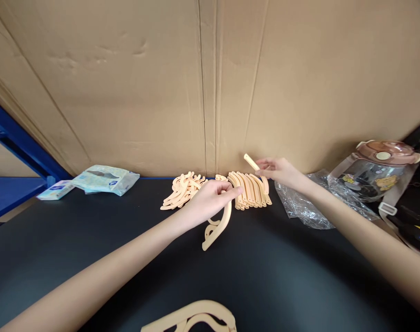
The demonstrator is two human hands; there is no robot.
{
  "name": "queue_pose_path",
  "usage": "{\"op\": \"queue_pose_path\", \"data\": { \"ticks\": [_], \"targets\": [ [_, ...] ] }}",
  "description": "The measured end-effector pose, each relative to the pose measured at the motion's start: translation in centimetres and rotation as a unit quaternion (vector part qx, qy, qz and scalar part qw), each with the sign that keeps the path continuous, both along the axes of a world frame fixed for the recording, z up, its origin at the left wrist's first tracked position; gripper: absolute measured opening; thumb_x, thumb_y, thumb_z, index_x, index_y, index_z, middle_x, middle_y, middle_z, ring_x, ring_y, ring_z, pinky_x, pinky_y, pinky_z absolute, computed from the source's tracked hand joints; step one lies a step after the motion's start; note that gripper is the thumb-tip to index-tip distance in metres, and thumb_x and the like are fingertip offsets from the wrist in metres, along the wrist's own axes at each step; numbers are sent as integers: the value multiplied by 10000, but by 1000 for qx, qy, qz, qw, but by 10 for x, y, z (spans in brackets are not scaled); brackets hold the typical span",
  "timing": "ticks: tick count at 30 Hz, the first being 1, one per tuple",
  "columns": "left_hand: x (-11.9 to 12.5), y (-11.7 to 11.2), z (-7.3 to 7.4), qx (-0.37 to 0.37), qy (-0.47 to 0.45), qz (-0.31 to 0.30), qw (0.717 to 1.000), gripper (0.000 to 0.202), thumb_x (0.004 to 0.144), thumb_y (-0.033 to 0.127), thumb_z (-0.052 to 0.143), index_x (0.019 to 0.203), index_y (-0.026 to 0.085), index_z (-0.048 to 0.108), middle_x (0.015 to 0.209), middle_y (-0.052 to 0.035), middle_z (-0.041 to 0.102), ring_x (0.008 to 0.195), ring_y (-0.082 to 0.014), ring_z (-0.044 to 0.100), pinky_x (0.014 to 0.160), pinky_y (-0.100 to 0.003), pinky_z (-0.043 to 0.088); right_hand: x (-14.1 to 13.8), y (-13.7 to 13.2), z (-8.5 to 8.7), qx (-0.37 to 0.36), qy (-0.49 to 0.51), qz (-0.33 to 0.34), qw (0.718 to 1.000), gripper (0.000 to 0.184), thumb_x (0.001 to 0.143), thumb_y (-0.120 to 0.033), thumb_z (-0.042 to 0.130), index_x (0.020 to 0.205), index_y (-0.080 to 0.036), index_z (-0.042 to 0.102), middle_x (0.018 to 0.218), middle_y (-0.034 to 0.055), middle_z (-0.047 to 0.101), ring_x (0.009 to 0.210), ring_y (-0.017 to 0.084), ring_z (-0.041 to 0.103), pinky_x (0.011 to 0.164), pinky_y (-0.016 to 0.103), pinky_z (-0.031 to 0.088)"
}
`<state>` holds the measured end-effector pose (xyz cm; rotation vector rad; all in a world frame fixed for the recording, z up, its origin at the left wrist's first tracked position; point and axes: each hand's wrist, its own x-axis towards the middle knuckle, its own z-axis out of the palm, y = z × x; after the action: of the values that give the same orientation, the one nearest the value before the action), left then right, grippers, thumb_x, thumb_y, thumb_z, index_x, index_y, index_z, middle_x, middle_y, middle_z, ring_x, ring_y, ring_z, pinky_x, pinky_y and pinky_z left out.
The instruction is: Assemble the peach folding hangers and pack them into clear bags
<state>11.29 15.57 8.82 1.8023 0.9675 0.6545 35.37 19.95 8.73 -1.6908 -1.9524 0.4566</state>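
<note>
My left hand (215,198) is closed on a curved beige plastic hanger arm (219,233) that hangs below the fingers, tilted over the table. Beside that arm is a smaller looped beige part (210,229); whether it is joined to the arm I cannot tell. In my right hand (277,169), a slim beige hanger arm (251,161) is pinched between thumb and fingers, its end pointing up and left. Just below the right hand lies a neat row of similar hanger arms (248,196). Left of my left hand is a loose heap of curved beige pieces (182,186).
A beige hanger part (199,308) lies at the near edge of the black table (127,258). Crumpled clear plastic (310,212) and a strapped water bottle (376,170) stand right. Tissue packs (102,180) lie left, near a blue frame (26,147). Cardboard (144,92) rises behind.
</note>
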Motion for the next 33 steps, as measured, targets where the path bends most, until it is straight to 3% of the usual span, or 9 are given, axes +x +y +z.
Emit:
{"op": "queue_pose_path", "data": {
  "ticks": [4, 6, 9, 13, 18, 22, 28, 33],
  "targets": [
    [-5, -6, 2, -10, 21, -17, 1000, 493, 878, 547, 521, 581, 193, 348, 560, 62, 263, 501, -92, 249, 491, -265, 169, 3, -10, 13, 52, 54, 24, 997, 223, 859, -342, 567, 972, -162, 635, 931, 81, 707, 771, 187, 663, 661, 306, 523],
    [-11, -10, -1, -6, 20, -16, 1000, 477, 892, 546, 504, 598, 191, 378, 565, 61, 282, 507, -96, 267, 492, -259, 191, 5, -15, 6, 122, 32, 44, 991, 151, 854, -315, 580, 912, -184, 626, 962, 73, 693, 816, 194, 663, 701, 312, 530],
    [-22, -14, -12, 2, 1, 0, 1000, 442, 922, 542, 459, 656, 192, 414, 600, 58, 319, 541, -102, 291, 509, -245, 237, 8, -19, -17, 194, -97, 83, 973, 148, 910, -258, 484, 914, -201, 621, 1006, 72, 672, 872, 196, 655, 752, 318, 521],
    [-34, -17, -34, 9, -36, 47, 998, 344, 950, 495, 435, 766, 204, 427, 668, 56, 366, 611, -112, 329, 563, -229, 294, 11, -19, -45, 189, -172, 97, 962, 251, 931, -194, 376, 980, -202, 622, 1096, 103, 655, 905, 221, 641, 712, 327, 506],
    [-43, -16, -53, -14, -46, 69, 996, 291, 945, 476, 443, 819, 214, 436, 658, 64, 379, 569, -107, 327, 512, -219, 288, 8, -16, -57, 182, -194, 106, 958, 290, 926, -162, 349, 1020, -209, 619, 1111, 102, 640, 943, 224, 632, 708, 321, 509],
    [-45, -16, -54, -27, -45, 80, 995, 309, 939, 490, 421, 809, 211, 446, 642, 65, 374, 548, -104, 322, 484, -214, 280, 6, -16, -59, 169, -182, 114, 962, 294, 953, -187, 342, 1054, -221, 616, 1109, 77, 643, 904, 202, 653, 768, 341, 529],
    [-42, -16, -50, -41, -38, 94, 994, 301, 914, 501, 438, 812, 217, 454, 633, 66, 383, 518, -102, 335, 453, -207, 282, 10, -22, -53, 139, -129, 135, 973, 312, 968, -228, 338, 1130, -243, 604, 1149, 65, 654, 997, 218, 649, 858, 373, 520],
    [-43, -15, -52, -42, -41, 98, 993, 310, 895, 520, 449, 816, 220, 466, 641, 61, 395, 529, -106, 352, 465, -207, 304, 15, -28, -43, 105, -180, 2, 978, 263, 934, -296, 422, 1118, -233, 599, 1052, 62, 685, 947, 251, 646, 745, 387, 517]
  ]
}}
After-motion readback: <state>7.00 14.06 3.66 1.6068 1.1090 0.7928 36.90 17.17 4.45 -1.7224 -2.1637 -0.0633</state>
